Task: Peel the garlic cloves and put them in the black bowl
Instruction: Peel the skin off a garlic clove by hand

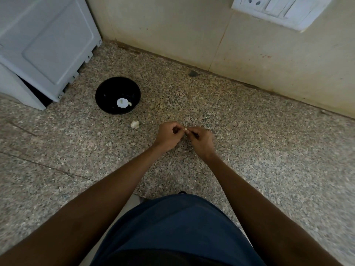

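Observation:
My left hand (168,134) and my right hand (199,138) meet over the speckled counter, fingers curled, both pinching a small pale garlic clove (186,129) between their fingertips. A thin dark object shows at my right hand's fingers; I cannot tell what it is. A black bowl (107,89) stands to the far left of my hands, with a white round piece and a small pale clove (130,103) inside. A whitish piece of garlic (135,124) lies on the counter just in front of the bowl, left of my left hand.
A grey appliance (44,45) stands at the back left, close to the bowl. A beige tiled wall (249,45) runs behind the granite counter (249,150), with a white switch plate (278,10) at top right. A dark spot (192,73) marks the counter near the wall.

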